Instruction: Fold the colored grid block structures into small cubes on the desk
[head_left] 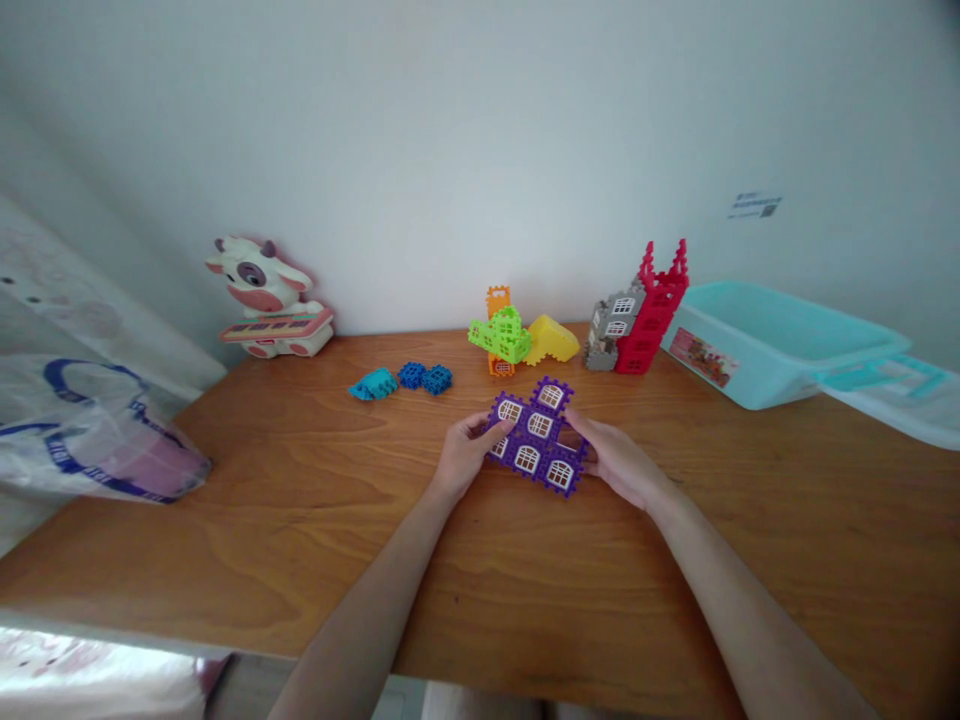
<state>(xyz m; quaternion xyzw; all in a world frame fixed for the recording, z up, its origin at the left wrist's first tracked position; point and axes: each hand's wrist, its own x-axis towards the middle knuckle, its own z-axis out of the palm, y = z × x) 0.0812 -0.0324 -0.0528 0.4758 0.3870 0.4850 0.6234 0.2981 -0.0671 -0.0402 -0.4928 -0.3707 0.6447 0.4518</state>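
Observation:
A flat panel of purple window tiles clipped together lies just above the wooden table, at its middle. My left hand pinches the panel's left edge with thumb and fingers. My right hand grips its right edge, fingers curled under it. Both hands hold the same panel between them.
Behind the panel stand a green, orange and yellow block cluster and a red and grey block tower. Blue pieces lie to the left. A cow toy sits back left, a teal bin at right, a plastic bag at left.

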